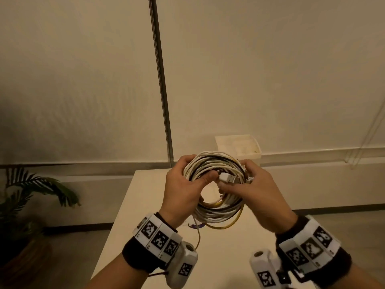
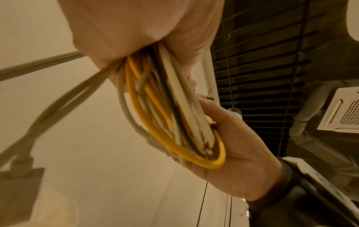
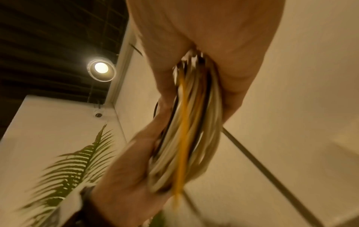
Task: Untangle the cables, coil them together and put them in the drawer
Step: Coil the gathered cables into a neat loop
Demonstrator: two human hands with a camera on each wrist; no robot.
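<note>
A round coil of cables [image 1: 216, 209], mostly white with black and yellow strands, hangs in the air above the white table [image 1: 225, 259]. My left hand [image 1: 185, 188] grips the coil's left side, thumb through the middle. My right hand [image 1: 258, 190] grips its right side, fingers curled round the strands. A white USB plug [image 1: 227, 177] sticks out at the coil's centre between my thumbs. In the left wrist view the coil [image 2: 170, 116] runs edge-on from my left palm to my right hand [image 2: 239, 153]. In the right wrist view the blurred coil [image 3: 188, 133] spans both hands.
A white open drawer box [image 1: 239, 148] stands at the table's far edge behind the coil. A thin yellow cable end [image 1: 198, 234] dangles toward the tabletop. A potted plant [image 1: 27, 205] stands on the floor at the left. A metal pole [image 1: 160, 84] rises behind the table.
</note>
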